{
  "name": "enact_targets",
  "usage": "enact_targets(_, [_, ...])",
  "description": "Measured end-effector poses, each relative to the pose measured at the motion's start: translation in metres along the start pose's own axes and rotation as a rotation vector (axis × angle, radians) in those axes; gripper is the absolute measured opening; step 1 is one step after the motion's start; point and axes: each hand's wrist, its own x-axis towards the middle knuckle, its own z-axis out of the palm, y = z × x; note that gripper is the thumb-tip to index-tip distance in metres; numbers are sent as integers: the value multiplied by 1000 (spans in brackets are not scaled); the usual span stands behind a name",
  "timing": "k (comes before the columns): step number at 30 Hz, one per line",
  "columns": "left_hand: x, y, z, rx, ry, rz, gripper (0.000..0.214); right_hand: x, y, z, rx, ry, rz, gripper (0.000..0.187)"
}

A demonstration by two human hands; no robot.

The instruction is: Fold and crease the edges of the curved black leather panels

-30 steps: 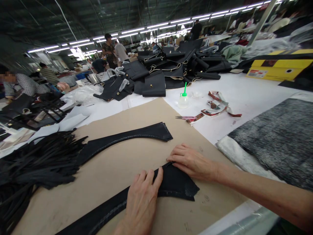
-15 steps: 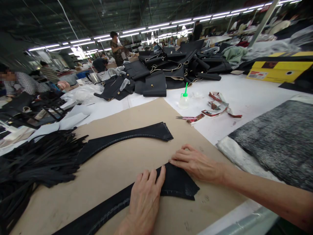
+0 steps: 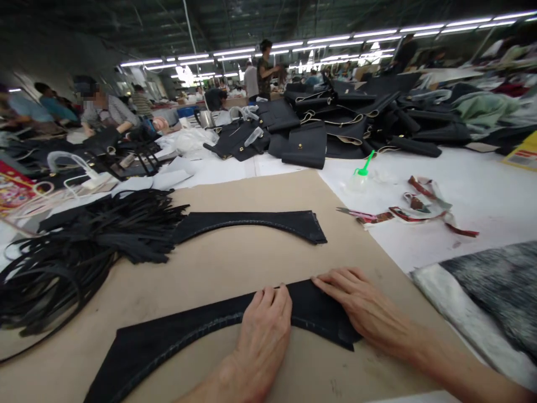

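A curved black fabric piece (image 3: 176, 338) lies on the brown cardboard sheet (image 3: 235, 257) close to me. My left hand (image 3: 262, 330) lies flat on it, fingers stretched toward its upper edge. My right hand (image 3: 363, 305) rests flat on the wider right end of the same piece, fingers pointing left. Neither hand grips anything. A second curved black piece (image 3: 251, 222) lies farther back on the cardboard, untouched.
A heap of black straps (image 3: 79, 246) covers the left of the cardboard. Behind are a green-capped glue bottle (image 3: 361, 173), scissors (image 3: 356, 212), tape scraps (image 3: 423, 201) and stacked black bags (image 3: 335, 117). Grey felt (image 3: 499, 285) lies at right. People work at tables behind.
The view has swung left, showing the near piece's whole length. Both hands stay flat on its right end; my left hand's fingers have slid slightly along the edge.
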Motion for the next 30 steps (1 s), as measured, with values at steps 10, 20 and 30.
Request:
enact_targets(10, [-97,-62,-10,-27,-90,-281,52,-16,30,12,-203,71,-147,59])
enact_targets(20, [-161,-122,-28,-5,12,-639,37,3,19,2,-301,87,-143,54])
enact_targets(30, [-163,-115,-11,37,0,-535,46,72,-70,25,-77,-33,-178,61])
